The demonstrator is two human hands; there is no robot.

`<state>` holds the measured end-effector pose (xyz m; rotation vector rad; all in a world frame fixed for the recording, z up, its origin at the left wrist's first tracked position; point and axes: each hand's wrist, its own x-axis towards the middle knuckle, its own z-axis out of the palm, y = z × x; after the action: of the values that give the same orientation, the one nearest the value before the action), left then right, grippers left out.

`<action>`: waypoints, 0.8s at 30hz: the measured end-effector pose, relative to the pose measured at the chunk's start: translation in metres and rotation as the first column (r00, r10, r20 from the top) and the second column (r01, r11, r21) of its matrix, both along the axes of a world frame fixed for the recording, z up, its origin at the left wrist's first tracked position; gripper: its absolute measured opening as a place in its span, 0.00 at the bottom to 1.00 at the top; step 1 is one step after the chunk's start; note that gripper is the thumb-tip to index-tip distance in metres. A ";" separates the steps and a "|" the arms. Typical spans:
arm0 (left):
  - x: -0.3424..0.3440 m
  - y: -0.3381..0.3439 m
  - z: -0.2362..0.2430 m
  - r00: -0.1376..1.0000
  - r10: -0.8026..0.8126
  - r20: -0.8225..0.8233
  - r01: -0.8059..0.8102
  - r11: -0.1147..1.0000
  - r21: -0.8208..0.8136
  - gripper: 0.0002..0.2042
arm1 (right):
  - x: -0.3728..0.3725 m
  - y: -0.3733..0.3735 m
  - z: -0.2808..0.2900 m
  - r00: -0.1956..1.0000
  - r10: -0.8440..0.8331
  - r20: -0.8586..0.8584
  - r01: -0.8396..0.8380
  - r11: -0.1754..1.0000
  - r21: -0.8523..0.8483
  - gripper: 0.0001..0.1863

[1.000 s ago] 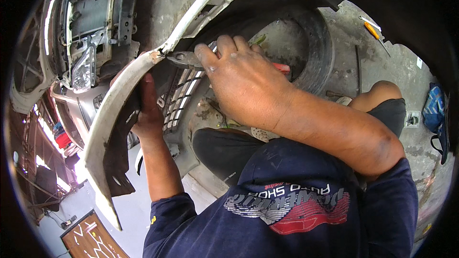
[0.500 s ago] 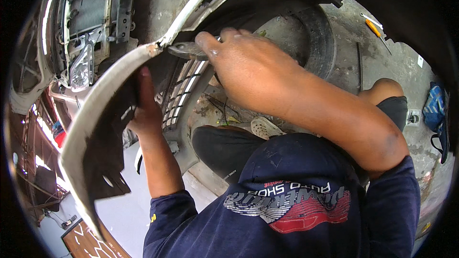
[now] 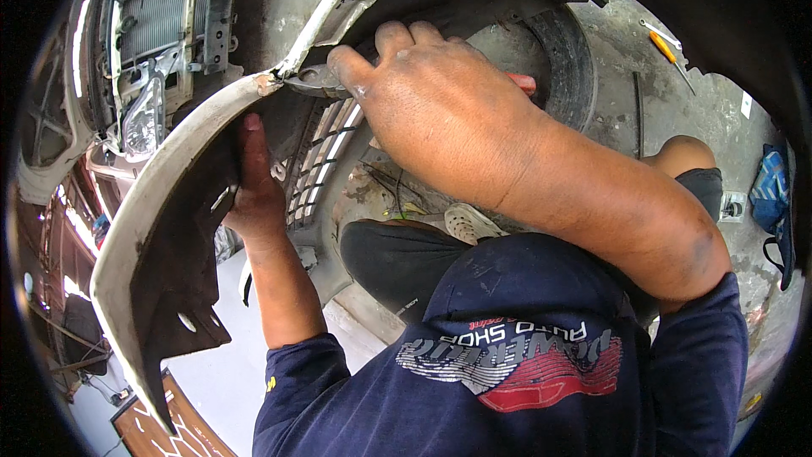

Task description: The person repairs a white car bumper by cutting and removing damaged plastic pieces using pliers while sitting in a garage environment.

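A large curved car bumper (image 3: 156,169), off-white along its edge and dark inside, arches over my lap. My left hand (image 3: 258,199) grips it from below, the thumb flat on the inner face and the other fingers mostly hidden. In my right hand (image 3: 431,85) is a pair of pliers (image 3: 317,82); a red handle end shows behind the hand. The metal jaws touch the bumper's edge at a rough, broken-looking joint (image 3: 269,82). Whether the jaws are clamped on the edge I cannot tell.
A black tyre (image 3: 562,76) lies beyond my right hand. Farther right on the concrete floor are an orange-handled screwdriver (image 3: 662,46), a wrench (image 3: 660,31), a dark thin bar (image 3: 639,114) and a blue bag (image 3: 770,195). A car front with its radiator (image 3: 161,8) stands at the left.
My right hand and the pliers have shifted slightly left, and the red handle end has come into sight. The bumper's lower end has swung a little to the left.
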<state>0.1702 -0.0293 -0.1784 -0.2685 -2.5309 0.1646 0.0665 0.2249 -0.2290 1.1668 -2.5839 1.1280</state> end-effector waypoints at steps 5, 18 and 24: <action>-0.002 0.008 -0.002 0.995 0.095 -0.037 -0.089 0.986 0.144 0.13 | -0.011 0.002 0.003 0.948 0.157 0.279 -0.156 0.987 -0.026 0.22; 0.003 0.003 -0.007 0.985 0.169 -0.026 -0.158 0.956 0.247 0.24 | -0.037 0.004 -0.006 0.009 0.617 0.787 -0.307 0.751 -0.585 0.21; -0.014 0.038 -0.003 0.993 0.102 -0.062 -0.054 0.849 0.525 0.15 | -0.016 -0.005 -0.032 -0.460 0.720 0.520 0.074 0.614 -0.786 0.21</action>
<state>0.1564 0.0083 -0.1811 0.0608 -2.3871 -0.4730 0.0508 0.2196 -0.2613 1.0981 -1.1614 4.3248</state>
